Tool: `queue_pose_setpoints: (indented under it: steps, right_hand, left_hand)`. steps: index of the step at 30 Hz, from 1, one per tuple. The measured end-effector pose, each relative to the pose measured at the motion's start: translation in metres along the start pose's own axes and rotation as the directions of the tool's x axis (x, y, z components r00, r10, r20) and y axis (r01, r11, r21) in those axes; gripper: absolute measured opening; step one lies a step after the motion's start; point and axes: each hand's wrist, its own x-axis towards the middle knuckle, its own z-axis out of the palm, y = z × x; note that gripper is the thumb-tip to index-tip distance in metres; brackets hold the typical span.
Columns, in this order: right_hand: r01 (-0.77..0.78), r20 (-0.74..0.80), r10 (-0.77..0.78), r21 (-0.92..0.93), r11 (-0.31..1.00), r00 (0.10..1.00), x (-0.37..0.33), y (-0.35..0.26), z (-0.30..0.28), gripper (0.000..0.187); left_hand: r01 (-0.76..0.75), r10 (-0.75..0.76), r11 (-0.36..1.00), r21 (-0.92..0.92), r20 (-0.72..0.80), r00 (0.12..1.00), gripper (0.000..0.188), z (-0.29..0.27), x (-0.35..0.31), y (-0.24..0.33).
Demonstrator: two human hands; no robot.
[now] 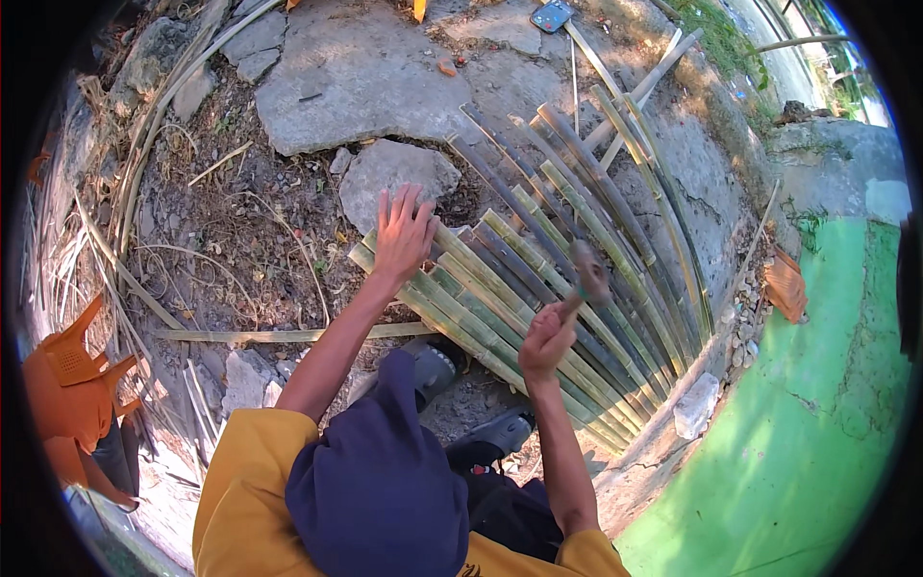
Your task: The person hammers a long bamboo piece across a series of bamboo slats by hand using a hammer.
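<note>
A panel of split green bamboo slats (500,288) lies on the ground in front of me. My left hand (404,233) presses flat, fingers spread, on the near left ends of the slats. Raised above the slats' middle, my right hand (544,338) is closed around the handle of a hammer (587,272), whose head is blurred. More long bamboo strips (615,163) fan out toward the upper right.
A flat grey stone (396,173) lies just beyond my left hand, with broken concrete slabs (356,77) behind it. Orange plastic chairs (67,385) stand at the left. A green painted surface (817,413) fills the right. My shoes (435,365) rest below the slats.
</note>
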Motion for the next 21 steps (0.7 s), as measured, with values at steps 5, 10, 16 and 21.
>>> queue_pose_setpoints:
  steps: [5, 10, 16, 21]
  right_hand:
    - [-0.128, 0.365, 0.301, -0.430, 0.894, 0.881, -0.033, 0.033, 0.024, 0.028]
    - [-0.212, 0.408, 0.319, -0.285, 0.935, 0.856, -0.014, -0.014, 0.011, 0.029]
    - [-0.019, 0.408, 0.131, -0.267, 0.963, 0.904, -0.040, 0.018, -0.001, 0.025]
    - [-0.082, 0.440, 0.302, -0.451, 0.888, 0.846, -0.038, 0.034, 0.008, 0.024]
  left_hand:
    - [-0.002, 0.001, 1.000, 0.022, 0.012, 1.000, 0.022, 0.004, 0.000, -0.002]
    - [-0.014, 0.014, 0.999, 0.037, 0.013, 1.000, 0.023, 0.002, -0.004, -0.006]
    - [-0.027, 0.027, 0.999, 0.019, 0.018, 0.999, 0.024, 0.005, 0.002, 0.002]
    - [-0.015, 0.014, 1.000, 0.027, 0.036, 0.999, 0.026, 0.012, -0.009, -0.001]
